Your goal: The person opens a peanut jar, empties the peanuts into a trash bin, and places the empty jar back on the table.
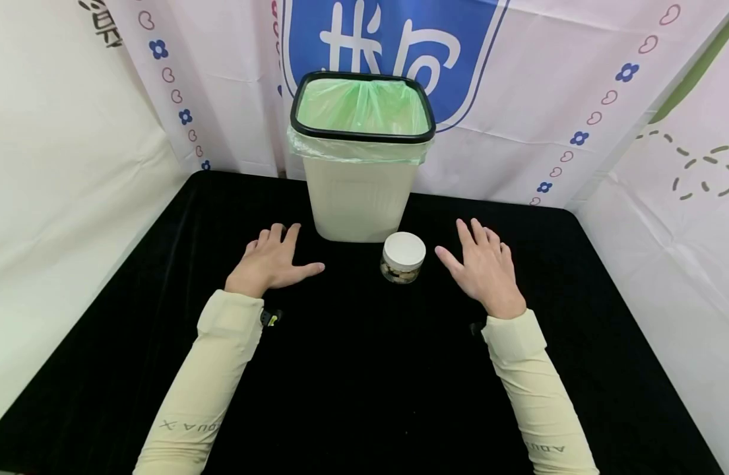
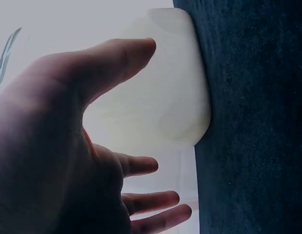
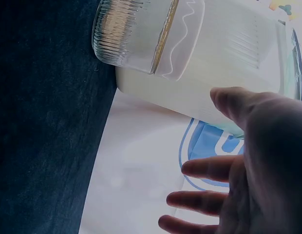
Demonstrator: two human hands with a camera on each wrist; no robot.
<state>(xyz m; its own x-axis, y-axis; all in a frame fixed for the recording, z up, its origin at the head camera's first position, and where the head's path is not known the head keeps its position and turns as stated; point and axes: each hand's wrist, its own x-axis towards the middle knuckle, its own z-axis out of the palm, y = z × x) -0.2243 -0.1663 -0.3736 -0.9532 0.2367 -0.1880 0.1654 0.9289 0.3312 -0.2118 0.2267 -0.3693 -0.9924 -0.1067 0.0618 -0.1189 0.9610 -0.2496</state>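
Observation:
My left hand (image 1: pixel 268 262) is held over the black table with fingers spread, left of the trash bin. The right hand (image 1: pixel 483 269) is likewise spread, to the right of a small clear jar. This jar (image 1: pixel 401 273) has a white lid (image 1: pixel 404 249) and pale brown pieces inside; it stands upright in front of the bin, nearest to the right thumb. The cream trash bin (image 1: pixel 361 198) has a black rim and a green plastic liner (image 1: pixel 364 105). In the right wrist view the ribbed glass jar (image 3: pixel 126 36) appears before the bin. Both hands hold nothing.
A black cloth (image 1: pixel 364 369) covers the table. Behind the bin hangs a white curtain (image 1: pixel 233 86) with a blue emblem (image 1: pixel 465 86), hearts and flowers. White fabric walls (image 1: pixel 55 165) close in the left and right sides.

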